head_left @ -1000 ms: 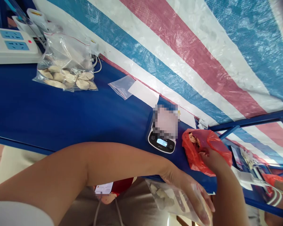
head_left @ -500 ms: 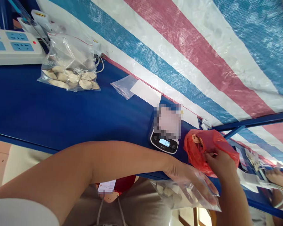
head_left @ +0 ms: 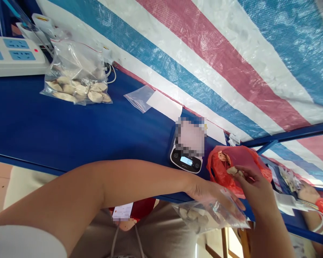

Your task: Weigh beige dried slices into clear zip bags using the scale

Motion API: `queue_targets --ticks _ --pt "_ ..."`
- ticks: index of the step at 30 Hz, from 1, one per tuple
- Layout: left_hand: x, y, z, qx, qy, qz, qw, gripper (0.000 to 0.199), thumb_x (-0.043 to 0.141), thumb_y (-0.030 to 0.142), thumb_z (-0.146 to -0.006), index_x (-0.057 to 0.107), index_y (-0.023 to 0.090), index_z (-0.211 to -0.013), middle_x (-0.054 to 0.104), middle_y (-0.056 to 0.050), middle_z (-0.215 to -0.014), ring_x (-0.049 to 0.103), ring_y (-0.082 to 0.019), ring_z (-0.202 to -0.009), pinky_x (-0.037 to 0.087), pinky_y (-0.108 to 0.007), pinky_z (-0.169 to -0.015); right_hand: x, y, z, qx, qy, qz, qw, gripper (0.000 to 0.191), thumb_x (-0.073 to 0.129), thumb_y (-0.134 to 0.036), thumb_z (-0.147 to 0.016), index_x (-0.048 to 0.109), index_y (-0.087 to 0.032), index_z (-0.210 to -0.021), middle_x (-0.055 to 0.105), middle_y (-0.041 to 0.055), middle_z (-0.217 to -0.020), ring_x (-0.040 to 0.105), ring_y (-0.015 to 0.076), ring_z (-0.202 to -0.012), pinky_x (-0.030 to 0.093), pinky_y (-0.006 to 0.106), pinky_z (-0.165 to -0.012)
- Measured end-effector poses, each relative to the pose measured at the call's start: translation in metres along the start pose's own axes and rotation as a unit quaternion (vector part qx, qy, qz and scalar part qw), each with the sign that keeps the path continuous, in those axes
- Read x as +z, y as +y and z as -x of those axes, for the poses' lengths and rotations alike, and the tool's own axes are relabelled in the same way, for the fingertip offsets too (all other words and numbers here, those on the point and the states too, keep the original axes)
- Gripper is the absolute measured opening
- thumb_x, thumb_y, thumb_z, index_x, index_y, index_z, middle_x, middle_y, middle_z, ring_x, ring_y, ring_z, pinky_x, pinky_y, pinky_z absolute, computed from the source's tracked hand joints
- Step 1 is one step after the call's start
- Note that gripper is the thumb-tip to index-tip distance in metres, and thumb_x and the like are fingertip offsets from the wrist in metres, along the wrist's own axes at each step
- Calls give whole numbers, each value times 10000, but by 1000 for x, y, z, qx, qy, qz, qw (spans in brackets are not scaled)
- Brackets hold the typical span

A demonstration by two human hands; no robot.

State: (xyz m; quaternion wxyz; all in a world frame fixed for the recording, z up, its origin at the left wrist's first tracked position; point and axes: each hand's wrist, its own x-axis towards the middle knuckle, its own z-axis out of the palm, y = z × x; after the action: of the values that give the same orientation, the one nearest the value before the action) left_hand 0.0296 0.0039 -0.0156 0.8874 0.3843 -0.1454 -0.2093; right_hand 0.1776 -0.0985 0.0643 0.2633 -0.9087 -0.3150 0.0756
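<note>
My left hand (head_left: 218, 197) is closed on a clear zip bag (head_left: 196, 216) that hangs beyond the table's front edge. Several pale slices lie in the bag's far corner; part of the hand is seen through the plastic. Between the thumb and fingers of my right hand (head_left: 254, 184) are pinched pale dried slices (head_left: 233, 170). That hand is over the mouth of a red plastic bag (head_left: 218, 157), in which another brownish piece (head_left: 224, 156) shows. Left of the red bag stands a kitchen scale (head_left: 187, 161) with a lit display; its platform is blurred out.
A full zip bag of slices (head_left: 80, 91) lies at the back left beside a power strip (head_left: 16, 57). An empty zip bag (head_left: 140, 98) and white paper (head_left: 165, 105) lie along the striped sheet (head_left: 177, 46). At the right is another person's hand (head_left: 308, 195).
My right hand has come up a little out of the red bag, and pale slices now show in its fingers. My left hand keeps hold of the zip bag.
</note>
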Motion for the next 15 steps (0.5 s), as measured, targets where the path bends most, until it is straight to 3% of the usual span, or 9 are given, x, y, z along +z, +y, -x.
queue_targets --ticks 5,9,12,15 --pt "-3 -3 -2 10 -8 0 1000 772 968 341 -511 584 189 -1163 631 -45 -1105 625 -167 -994 571 -346 -818 -4 2 6 12 28 -60 998 532 818 -463 -608 784 -235 -1087 788 66 -944 730 260 -837 566 352 -731" --pt "-2 -1 2 -9 7 -6 1000 794 975 356 -536 581 193 -1206 638 -32 -1120 624 -154 -999 568 -358 -862 2 5 3 34 28 -129 991 553 820 -394 -622 774 -226 -1146 777 51 -1017 713 236 -903 560 337 -789" --pt "1 3 6 -19 19 -9 1000 827 986 393 -531 570 197 -1218 643 -29 -1125 622 -162 -1014 556 -391 -913 6 3 2 60 16 -263 963 513 794 -271 -570 778 -233 -1082 748 18 -944 682 199 -872 551 295 -765" --pt "3 6 9 -21 21 3 1000 824 986 413 -535 576 194 -1216 640 -26 -1121 616 -165 -1021 547 -405 -943 -1 -2 6 52 -36 -333 941 462 722 -206 -543 791 -231 -1000 691 17 -840 619 179 -774 533 273 -670"
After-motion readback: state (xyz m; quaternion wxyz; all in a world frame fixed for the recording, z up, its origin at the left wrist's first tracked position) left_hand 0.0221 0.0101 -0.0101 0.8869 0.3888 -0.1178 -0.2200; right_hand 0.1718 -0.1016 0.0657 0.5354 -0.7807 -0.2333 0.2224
